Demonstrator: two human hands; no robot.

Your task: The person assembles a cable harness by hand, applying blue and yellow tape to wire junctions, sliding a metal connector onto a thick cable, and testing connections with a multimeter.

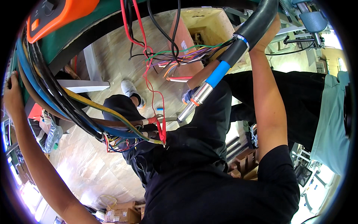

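At the upper right, my right hand (266,35) is closed round the thick black cable (257,26) from behind, its fingers mostly hidden. Blue sleeve (217,74) and a silver metal end (201,94) run down from that cable over my lap. Thin coloured wires (201,50) branch from it to the left. My left hand (13,93) is at the far left rim, against the edge of the green bench (67,35); its fingers are too small and dark to read. Beside it hangs a bundle of blue, black, brown and yellow-green cables (56,97), ending near my knee at red clips (161,130).
An orange instrument (56,16) sits on the bench at the upper left. Red and black test leads (138,33) hang from the bench edge. A wooden crate (220,24) stands on the floor ahead. Another person in a light green top (328,127) is at the right. Cardboard boxes (123,214) lie behind.
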